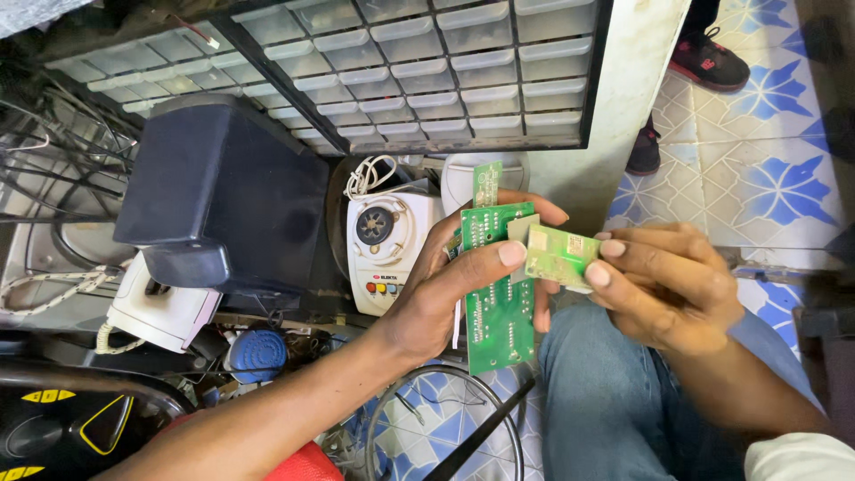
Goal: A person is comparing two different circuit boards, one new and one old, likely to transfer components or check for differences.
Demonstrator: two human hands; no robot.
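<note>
My left hand [445, 289] grips a long green circuit board [497, 312], held upright over my lap, thumb pressed on its upper face. A narrow green board strip [486, 183] sticks up behind its top edge. My right hand [663, 281] pinches a small pale green circuit board [559, 256] by its right edge, holding it against the upper part of the long board. Both hands meet in the middle of the view.
A cabinet of small clear drawers [427, 71] stands ahead. Below it sit a white blender base [387, 245] with a coiled cord, a dark blue appliance [218, 191], a white iron [160, 307] and tangled wires. Another person's shoes [708, 62] rest on the blue patterned floor tiles.
</note>
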